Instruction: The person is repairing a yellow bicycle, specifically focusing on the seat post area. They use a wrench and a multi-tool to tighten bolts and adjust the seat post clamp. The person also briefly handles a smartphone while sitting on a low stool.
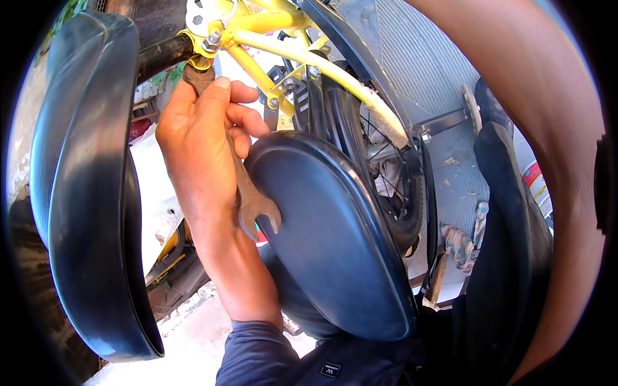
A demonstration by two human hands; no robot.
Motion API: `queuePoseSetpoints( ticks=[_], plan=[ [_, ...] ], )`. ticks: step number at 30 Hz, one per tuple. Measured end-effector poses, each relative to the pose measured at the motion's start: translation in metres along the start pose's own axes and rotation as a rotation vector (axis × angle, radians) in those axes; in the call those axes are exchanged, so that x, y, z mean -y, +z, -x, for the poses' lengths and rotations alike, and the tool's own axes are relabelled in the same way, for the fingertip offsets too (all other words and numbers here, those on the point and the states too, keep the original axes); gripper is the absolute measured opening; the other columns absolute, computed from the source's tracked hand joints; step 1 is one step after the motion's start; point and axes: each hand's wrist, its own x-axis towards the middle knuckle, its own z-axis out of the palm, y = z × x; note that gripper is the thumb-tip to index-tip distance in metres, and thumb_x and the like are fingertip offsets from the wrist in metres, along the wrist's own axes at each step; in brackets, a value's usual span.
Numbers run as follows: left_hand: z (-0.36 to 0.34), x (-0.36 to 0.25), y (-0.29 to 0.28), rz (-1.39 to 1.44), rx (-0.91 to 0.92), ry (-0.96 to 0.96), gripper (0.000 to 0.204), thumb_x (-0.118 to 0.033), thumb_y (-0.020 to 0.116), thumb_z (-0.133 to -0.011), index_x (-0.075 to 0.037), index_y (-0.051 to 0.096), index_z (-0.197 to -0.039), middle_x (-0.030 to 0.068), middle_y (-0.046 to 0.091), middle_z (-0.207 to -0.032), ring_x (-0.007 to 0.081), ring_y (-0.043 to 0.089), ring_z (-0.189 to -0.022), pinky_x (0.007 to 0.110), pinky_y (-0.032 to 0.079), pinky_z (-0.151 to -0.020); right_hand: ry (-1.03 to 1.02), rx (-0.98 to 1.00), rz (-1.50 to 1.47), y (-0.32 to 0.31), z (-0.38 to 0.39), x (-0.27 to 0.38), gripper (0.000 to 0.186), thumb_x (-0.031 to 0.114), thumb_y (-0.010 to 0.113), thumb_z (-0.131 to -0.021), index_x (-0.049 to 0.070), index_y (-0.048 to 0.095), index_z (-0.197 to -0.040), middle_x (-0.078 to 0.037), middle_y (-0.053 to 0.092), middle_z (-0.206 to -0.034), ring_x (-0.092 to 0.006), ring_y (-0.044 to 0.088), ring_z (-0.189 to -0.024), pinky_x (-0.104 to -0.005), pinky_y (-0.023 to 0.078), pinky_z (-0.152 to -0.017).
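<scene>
My left hand [199, 138] is closed around a rusty double open-ended wrench [239, 168]. The wrench's free jaw points down beside my wrist, next to a black rounded seat-like pad [328, 225]. Its upper end sits just under a bolt with a nut [212, 42] on a yellow tubular frame [270, 48]. Whether that end grips a fastener is hidden by my fingers and the frame. My bare right forearm [566, 161] runs up along the right side; the hand itself lies outside the picture.
Long black curved shells [96, 193] stand at the left, near my left arm. Beyond the pad is a wheel with spokes and a black tyre [409, 225]. Ribbed grey flooring [428, 58] lies at the upper right, with a crumpled patterned cloth [458, 248] lower down.
</scene>
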Motion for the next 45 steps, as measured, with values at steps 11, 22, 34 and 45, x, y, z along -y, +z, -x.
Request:
queuePoseSetpoints(
  ticks=[11, 22, 34, 45],
  plan=[
    [0.001, 0.003, 0.0, 0.044, -0.001, 0.04, 0.018, -0.009, 0.051, -0.096, 0.001, 0.057, -0.109, 0.0073, 0.06, -0.081, 0.0065, 0.053, -0.056, 0.016, 0.035, -0.043, 0.019, 0.011, -0.011, 0.002, -0.014, -0.01, 0.014, 0.024, 0.073, -0.082, 0.015, 0.062, -0.079, 0.002, 0.059, -0.069, -0.013, 0.055, -0.062, -0.0292, 0.046, -0.052],
    [0.002, 0.0, 0.004, 0.031, -0.048, 0.048, 0.016, -0.01, 0.049, -0.095, 0.002, 0.057, -0.088, 0.0081, 0.061, -0.075, 0.0083, 0.055, -0.053, 0.02, 0.034, -0.044, -0.029, -0.044, 0.163, 0.015, -0.025, -0.023, 0.019, 0.023, 0.071, -0.084, 0.013, 0.055, -0.084, 0.002, 0.051, -0.065, -0.0086, 0.045, -0.048, -0.0199, 0.029, -0.035],
    [0.0, 0.004, 0.0, 0.065, 0.008, 0.042, 0.014, -0.009, 0.051, -0.096, 0.001, 0.058, -0.103, 0.0068, 0.059, -0.08, 0.0065, 0.053, -0.056, 0.016, 0.034, -0.042, 0.102, -0.19, 0.308, 0.012, 0.022, -0.014, 0.023, 0.031, 0.066, -0.09, 0.01, 0.058, -0.088, 0.002, 0.053, -0.065, -0.0032, 0.037, -0.045, -0.0183, 0.022, -0.035],
    [-0.002, 0.002, 0.002, 0.039, -0.014, 0.04, 0.014, -0.009, 0.049, -0.094, 0.001, 0.057, -0.091, 0.0084, 0.061, -0.078, 0.0098, 0.057, -0.054, 0.02, 0.034, -0.044, 0.023, -0.44, -0.054, 0.003, 0.039, -0.047, 0.019, 0.026, 0.062, -0.093, 0.007, 0.061, -0.092, -0.001, 0.057, -0.073, -0.0088, 0.049, -0.054, -0.021, 0.041, -0.042]
  ],
)
